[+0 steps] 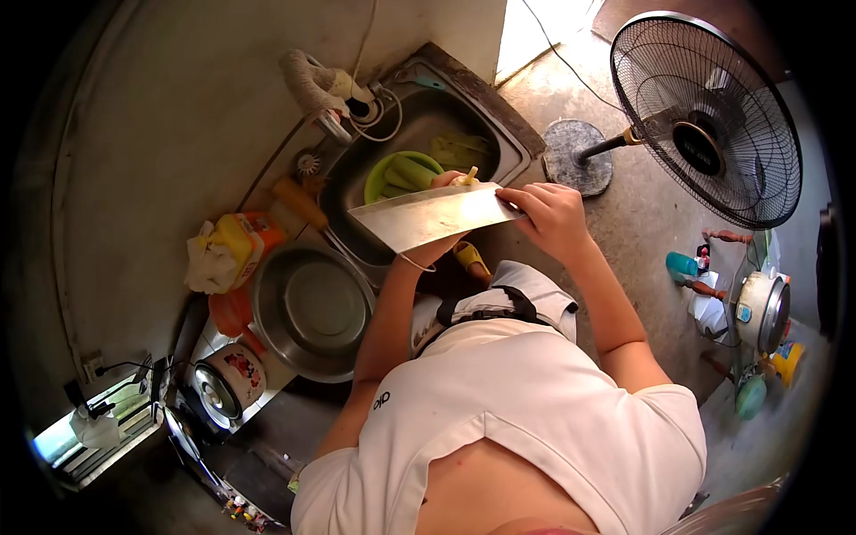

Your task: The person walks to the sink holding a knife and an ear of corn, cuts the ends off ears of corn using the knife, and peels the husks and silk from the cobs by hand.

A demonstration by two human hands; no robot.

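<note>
A wide-bladed cleaver (428,218) is in my right hand (555,217), whose fingers close round its handle end, with the thumb side at the blade. Most of my left hand (445,179) is hidden behind the blade; its fingers show at the upper edge, gripping a small pale yellow piece of food (469,177) whose kind I cannot make out. Both hands are in front of the steel sink (419,120). Inside the sink, long green vegetables (412,170) lie in a bright green bowl (373,185), just beyond the cleaver.
Leafy green scraps (461,148) lie in the sink near the tap (334,127). A steel basin (314,308) stands left of me, beside a yellow-and-orange packet (239,250). A rice cooker (227,383) is further left. On the right stand a fan (704,134) and a white pot (761,312).
</note>
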